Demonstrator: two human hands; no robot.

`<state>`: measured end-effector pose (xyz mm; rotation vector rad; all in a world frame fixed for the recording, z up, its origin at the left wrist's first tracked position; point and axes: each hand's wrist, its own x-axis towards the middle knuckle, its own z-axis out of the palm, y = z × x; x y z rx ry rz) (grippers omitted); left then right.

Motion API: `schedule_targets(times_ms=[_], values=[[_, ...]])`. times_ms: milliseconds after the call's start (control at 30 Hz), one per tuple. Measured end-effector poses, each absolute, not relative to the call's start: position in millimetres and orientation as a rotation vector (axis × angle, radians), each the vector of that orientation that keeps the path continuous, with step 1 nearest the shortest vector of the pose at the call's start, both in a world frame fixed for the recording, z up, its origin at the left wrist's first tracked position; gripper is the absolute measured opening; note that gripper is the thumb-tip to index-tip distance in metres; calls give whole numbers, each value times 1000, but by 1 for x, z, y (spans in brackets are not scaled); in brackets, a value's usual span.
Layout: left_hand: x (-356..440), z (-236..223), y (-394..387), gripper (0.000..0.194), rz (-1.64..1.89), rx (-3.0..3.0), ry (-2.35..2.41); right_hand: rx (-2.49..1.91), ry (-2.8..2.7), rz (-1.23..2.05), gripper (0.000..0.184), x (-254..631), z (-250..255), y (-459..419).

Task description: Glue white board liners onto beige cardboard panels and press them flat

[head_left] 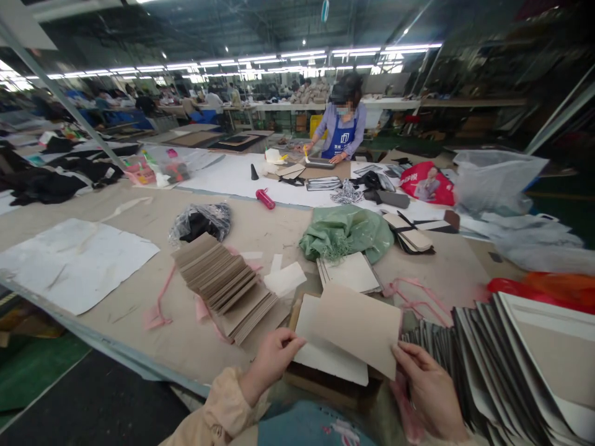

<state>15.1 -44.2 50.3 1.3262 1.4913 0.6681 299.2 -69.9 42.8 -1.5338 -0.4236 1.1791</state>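
In front of my body, my left hand pinches the left edge of a white sheet. My right hand, thumb against fingers, grips the right edge of a beige cardboard panel. The cardboard panel lies partly over the white sheet, set off to the right and turned a little. Beneath both is an open brown box; most of its inside is hidden. Left of it leans a fanned row of brown cardboard pieces. A thick row of dark-edged panels stands beside my right hand.
A green bag and a small stack of white panels lie beyond the box. Pink ties and a white paper sheet are to the left. Across the table a co-worker in a blue apron works near a pink bottle.
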Motion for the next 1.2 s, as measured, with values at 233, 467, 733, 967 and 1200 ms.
schedule_targets(times_ms=[233,467,733,967,1200], values=[[4,45,-28,30,629,1717,1535,-1494,-403,1409,36,305,12,-79],[8,29,-18,32,595,1652,1494,-1544,-538,1429,36,296,3,-63],[2,18,-9,28,346,1726,1636,-1937,-1107,1121,38,290,-9,-43],[6,12,-7,28,197,1769,1701,-2099,-1340,1017,24,291,-13,-35],[9,13,-5,30,19,1881,1721,-2178,-1419,974,16,285,-6,-32]])
